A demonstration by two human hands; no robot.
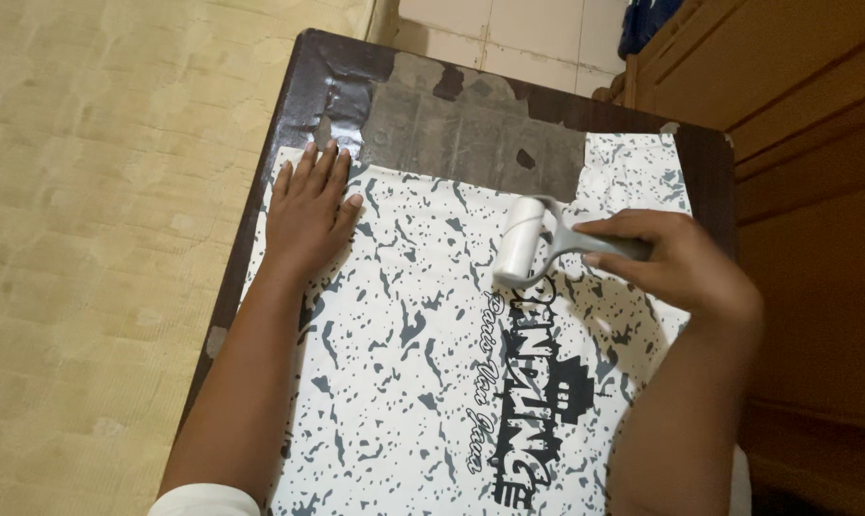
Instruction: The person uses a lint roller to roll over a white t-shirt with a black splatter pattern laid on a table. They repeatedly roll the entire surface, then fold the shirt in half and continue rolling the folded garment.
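Note:
A white cloth with black speckles and a black printed design (423, 363) lies spread over a dark wooden table (303, 91). My left hand (308, 215) rests flat on the cloth near its far left corner, fingers spread. My right hand (676, 263) grips the grey handle of a small white roller (521, 239), whose drum sits on the cloth just above the printed design.
Grey, worn tape patches (470, 124) cover the table's far end beyond the cloth. A wooden cabinet (814, 143) stands close on the right. Beige patterned flooring (88, 239) lies to the left, and white tiles (509, 33) at the top.

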